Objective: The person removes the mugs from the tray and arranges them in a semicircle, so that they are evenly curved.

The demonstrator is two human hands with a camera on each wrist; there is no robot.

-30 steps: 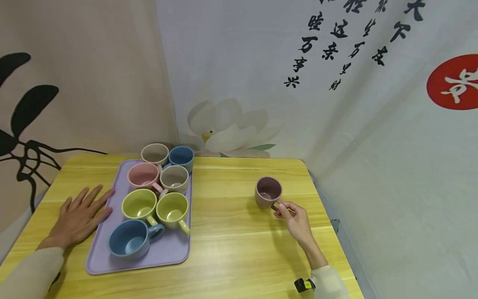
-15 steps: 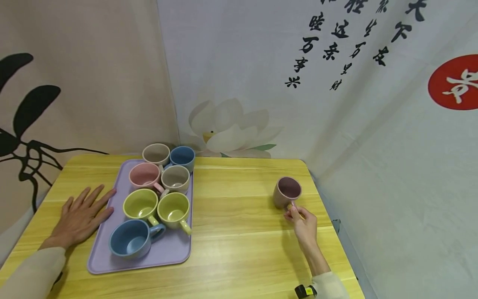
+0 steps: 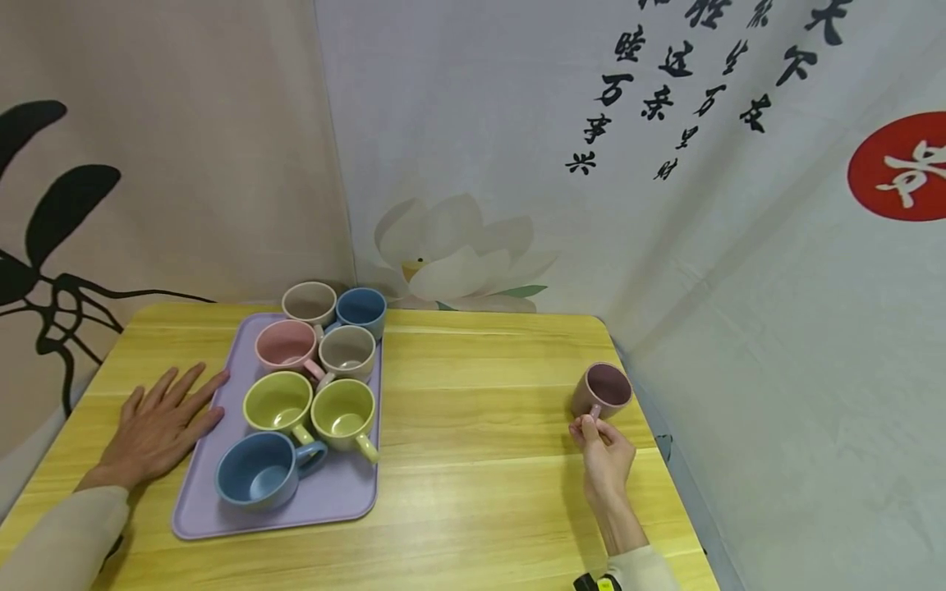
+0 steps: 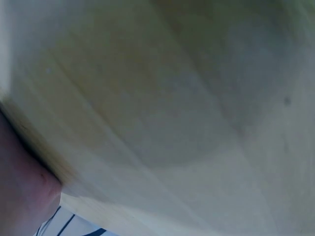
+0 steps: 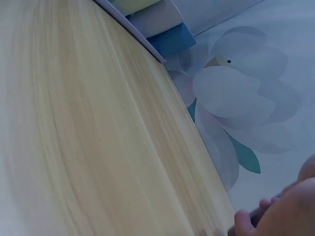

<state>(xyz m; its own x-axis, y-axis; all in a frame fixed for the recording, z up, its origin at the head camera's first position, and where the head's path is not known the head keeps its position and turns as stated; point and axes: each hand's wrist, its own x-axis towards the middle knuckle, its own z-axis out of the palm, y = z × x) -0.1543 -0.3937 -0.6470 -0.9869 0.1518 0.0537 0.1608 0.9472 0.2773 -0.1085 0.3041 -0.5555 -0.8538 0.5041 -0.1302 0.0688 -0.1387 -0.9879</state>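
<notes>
A mauve mug (image 3: 595,402) is near the right edge of the table, tilted a little, its mouth turned up and to the right. My right hand (image 3: 608,464) pinches its handle between thumb and fingers. In the right wrist view only part of that hand (image 5: 288,211) shows, at the lower right corner. On the other side, my left hand (image 3: 157,431) lies flat with fingers spread, its fingertips at the left rim of a lilac tray (image 3: 332,505). The left wrist view mostly holds blurred tabletop.
Several mugs crowd the tray: a blue mug (image 3: 254,480) in front, two yellow-green mugs (image 3: 277,402) behind it, then a pink mug (image 3: 286,349) and a grey mug (image 3: 347,353). A beige mug (image 3: 309,304) and another blue mug (image 3: 362,310) are at the back, before a printed curtain (image 3: 473,123).
My right hand has carried the mauve mug rightward across the table, and lately a little closer to me, with its mouth turning rightward. The left hand and tray have stayed put.
</notes>
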